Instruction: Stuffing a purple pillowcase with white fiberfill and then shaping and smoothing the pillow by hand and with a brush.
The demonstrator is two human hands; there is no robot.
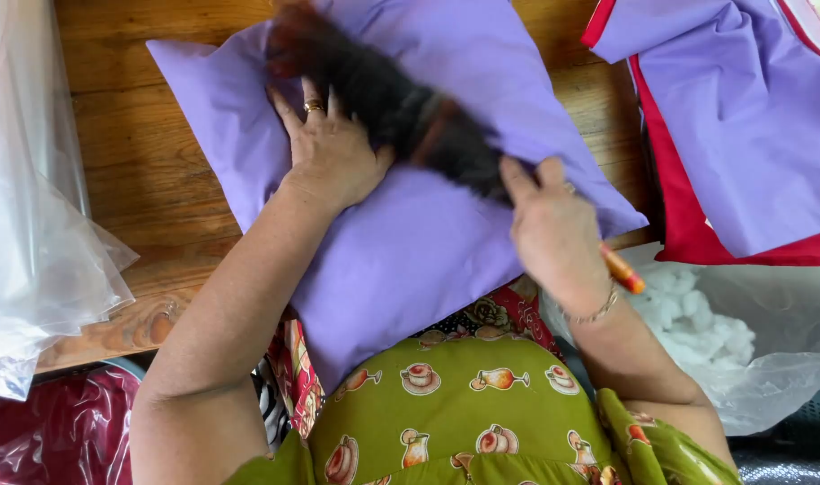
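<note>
A stuffed purple pillow (428,242) lies on a wooden table (149,171), its near corner hanging over my lap. My left hand (331,148), with a ring on one finger, presses flat on the pillow's upper middle. My right hand (553,229) grips a brush with dark bristles (383,90) and an orange handle end (623,269) that sticks out below my wrist. The bristles are blurred and sweep diagonally across the pillow, between the two hands.
Clear plastic sheeting (33,198) is heaped at the left table edge. Purple and red fabric (742,126) lies at the right. White stuffing in a clear plastic bag (706,323) sits below it. A dark red bag (60,431) is at the lower left.
</note>
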